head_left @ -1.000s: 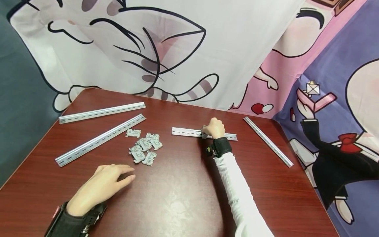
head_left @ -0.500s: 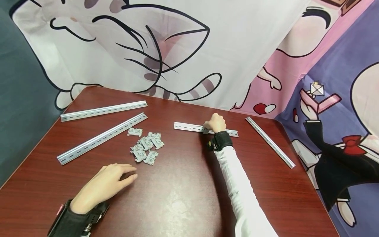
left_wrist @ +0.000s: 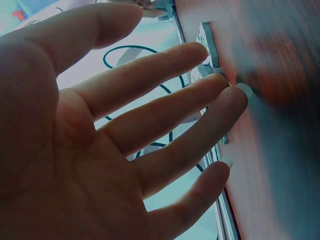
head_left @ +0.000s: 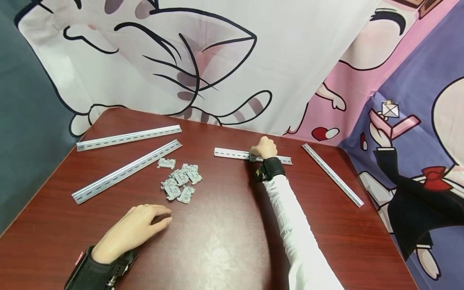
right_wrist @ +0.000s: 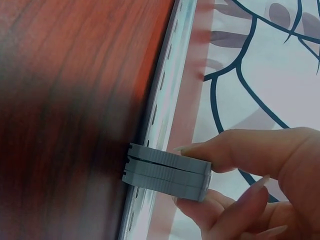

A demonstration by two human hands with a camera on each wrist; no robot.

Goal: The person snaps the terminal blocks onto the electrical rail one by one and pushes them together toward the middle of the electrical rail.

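Note:
My right hand (head_left: 266, 147) pinches grey DIN-rail terminal blocks (right_wrist: 167, 172) between thumb and fingers. They stand side by side on a short slotted metal DIN rail (head_left: 230, 153) near the back of the table. In the right wrist view the blocks sit across the rail (right_wrist: 165, 95), their ribbed edges towards the camera. My left hand (head_left: 132, 227) is held low over the table at the front left, fingers loosely extended and holding nothing. Just beyond its fingertips lies a pile of loose grey terminal blocks (head_left: 180, 177), with one block (head_left: 166, 163) a little apart.
Two long DIN rails, a rear one (head_left: 128, 138) and a nearer one (head_left: 127, 171), lie slanted on the left of the brown table (head_left: 217, 241). Another rail (head_left: 332, 174) lies at the right. A printed cloth (head_left: 290, 60) hangs along the back edge.
The short rail has slid slightly towards the back of the table along with my right hand and the pinched blocks. My left hand has shifted slightly right. The head view has shifted a little.

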